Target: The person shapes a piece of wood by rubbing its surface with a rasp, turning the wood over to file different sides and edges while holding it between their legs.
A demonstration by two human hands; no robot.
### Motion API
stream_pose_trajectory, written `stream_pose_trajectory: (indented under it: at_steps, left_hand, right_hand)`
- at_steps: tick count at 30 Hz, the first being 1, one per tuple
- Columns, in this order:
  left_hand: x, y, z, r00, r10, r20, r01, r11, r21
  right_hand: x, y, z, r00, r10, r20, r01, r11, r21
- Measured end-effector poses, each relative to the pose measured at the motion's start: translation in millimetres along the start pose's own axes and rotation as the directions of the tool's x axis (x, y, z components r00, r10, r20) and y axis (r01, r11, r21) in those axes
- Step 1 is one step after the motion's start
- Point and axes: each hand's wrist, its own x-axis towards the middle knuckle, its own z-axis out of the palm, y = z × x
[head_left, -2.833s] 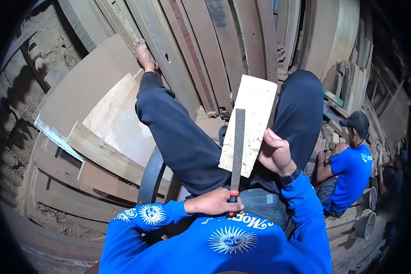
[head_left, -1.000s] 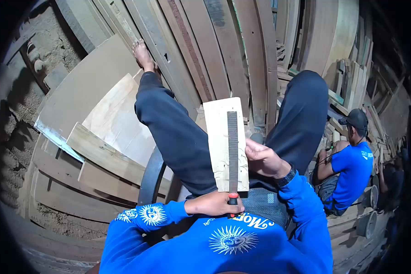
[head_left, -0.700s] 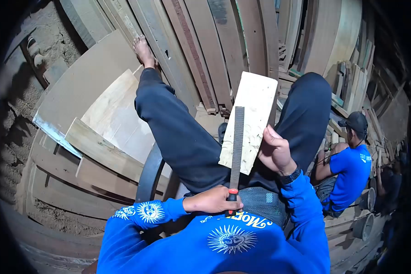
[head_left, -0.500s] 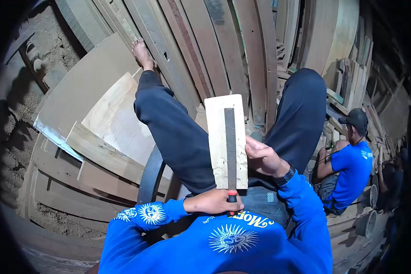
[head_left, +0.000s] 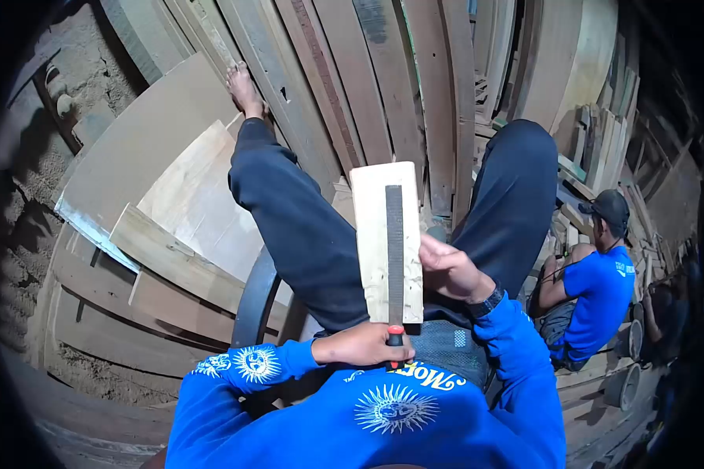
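Observation:
A pale wooden block (head_left: 372,227) stands up between my thighs, its broad face towards me. Along that face lies a long dark file (head_left: 396,250) with a red and black handle (head_left: 396,341). My left hand (head_left: 360,344) is closed around the handle at my waist, the fingers partly hidden beneath it. On the block's right edge, my right hand (head_left: 455,272) grips with the thumb and bent fingers, some of them out of sight behind the wood.
Long planks (head_left: 368,86) lie side by side ahead of my legs. Boards and sheets (head_left: 188,195) are stacked at left, beside a dark curved rim (head_left: 256,301). At right sits another person in a blue shirt (head_left: 602,289), near wood offcuts (head_left: 598,141) and buckets (head_left: 624,387).
The block has tilted slightly, so more of its right side shows. Both hands keep their grips, and the file stays against the face with little visible movement.

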Motion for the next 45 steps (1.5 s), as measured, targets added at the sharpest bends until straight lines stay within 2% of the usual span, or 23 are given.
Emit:
stream_pose_trajectory:
  at_steps: [1, 2, 3, 5, 6, 9, 12, 16, 17, 19, 21, 22, 25, 27, 29, 32, 33, 35, 38, 41, 45]
  left_hand:
    - [-0.3, 1.1, 0.0, 0.999, 0.043, -0.007, -0.042, 0.999, 0.022]
    - [-1.9, 3.1, 0.3, 0.999, -0.034, -0.004, 0.034, 0.999, 0.011]
    - [-1.5, 2.3, -1.2, 0.999, -0.033, -0.006, 0.033, 0.999, 0.009]
    - [0.7, -0.2, -2.0, 0.999, -0.047, 0.016, 0.048, 0.996, -0.081]
    - [1.5, -0.2, -2.0, 0.998, -0.063, 0.024, 0.063, 0.998, -0.03]
    - [0.5, 3.0, -1.3, 1.0, -0.027, -0.002, 0.027, 0.999, -0.031]
    - [-0.2, 7.0, -2.5, 0.998, -0.06, 0.016, 0.061, 0.998, -0.024]
    - [-0.3, 5.3, -2.1, 0.998, -0.059, 0.028, 0.06, 0.998, -0.021]
    - [-0.5, 4.7, -2.2, 0.997, -0.06, 0.039, 0.06, 0.998, -0.007]
    - [-1.0, 1.4, -1.3, 0.999, -0.043, 0.031, 0.042, 0.999, 0.017]
    - [0.6, -1.7, 0.3, 0.999, -0.043, 0.015, 0.044, 0.997, -0.058]
    - [0.5, 0.3, -1.5, 0.999, -0.047, 0.022, 0.047, 0.999, -0.022]
    - [0.7, -2.2, 0.3, 0.999, -0.04, -0.003, 0.04, 0.999, -0.023]
    - [2.3, -9.1, 1.4, 0.999, -0.051, -0.001, 0.051, 0.999, -0.018]
    - [2.4, -11.5, 1.6, 0.998, -0.061, 0.014, 0.06, 0.998, 0.013]
    - [-0.8, -5.6, 2.3, 0.999, -0.029, -0.018, 0.028, 0.999, -0.042]
    - [-1.9, 4.1, -1.1, 0.998, -0.056, 0.015, 0.055, 0.998, 0.009]
    - [-3.3, 6.4, -0.2, 1.0, -0.022, -0.019, 0.022, 1.0, -0.013]
    - [1.1, -7.5, -0.4, 0.999, -0.053, 0.005, 0.053, 0.999, 0.005]
    - [0.2, -1.3, -0.5, 1.0, -0.019, -0.017, 0.019, 1.0, -0.018]
    - [1.5, -8.1, 0.3, 0.999, -0.034, -0.015, 0.034, 0.999, 0.016]
  right_hand:
    - [1.0, 0.1, 2.7, 0.999, 0.047, 0.022, -0.047, 0.999, 0.0]
    - [0.9, 0.3, -0.8, 0.998, 0.028, 0.049, -0.028, 0.999, -0.02]
    - [0.1, -2.0, -4.5, 0.998, 0.031, 0.05, -0.03, 0.999, -0.021]
    - [-1.9, -7.4, -11.0, 0.998, -0.042, 0.045, 0.044, 0.998, -0.039]
    - [-2.2, -9.5, -4.5, 0.993, -0.117, -0.03, 0.117, 0.993, -0.032]
    - [-2.1, -14.1, -2.4, 0.962, -0.222, -0.159, 0.233, 0.971, 0.055]
    - [-0.3, -10.1, -5.0, 0.973, -0.207, -0.104, 0.216, 0.972, 0.093]
    - [2.4, 5.0, 3.6, 0.995, -0.091, -0.035, 0.093, 0.994, 0.055]
    - [0.9, 6.7, -1.0, 1.0, -0.014, -0.001, 0.014, 1.0, 0.016]
    - [0.6, 2.9, 6.8, 1.0, -0.026, 0.009, 0.026, 0.999, 0.031]
    - [-2.6, -1.5, 1.2, 0.997, -0.07, -0.034, 0.07, 0.998, 0.002]
    - [-2.1, -1.0, -6.0, 0.989, -0.115, -0.089, 0.114, 0.993, -0.017]
    - [-2.2, -8.2, -7.7, 0.965, -0.234, -0.12, 0.247, 0.963, 0.108]
    - [-2.3, -8.2, -9.3, 0.96, -0.245, -0.136, 0.258, 0.962, 0.088]
    - [-2.1, -6.1, -8.3, 0.984, -0.163, -0.078, 0.17, 0.981, 0.093]
    - [-0.5, -2.4, -5.2, 0.999, -0.023, 0.035, 0.023, 1.0, -0.006]
    - [-0.6, -4.0, -1.3, 0.997, 0.016, 0.07, -0.013, 0.999, -0.047]
    - [-2.7, -5.7, -4.3, 0.995, 0.004, 0.104, -0.002, 1.0, -0.019]
    - [-3.7, -10.9, -5.7, 0.995, -0.102, -0.014, 0.101, 0.994, -0.034]
    - [-1.7, -12.9, -6.1, 0.968, -0.214, -0.129, 0.223, 0.972, 0.066]
    - [0.8, -4.5, -9.0, 0.98, -0.158, -0.118, 0.171, 0.979, 0.113]
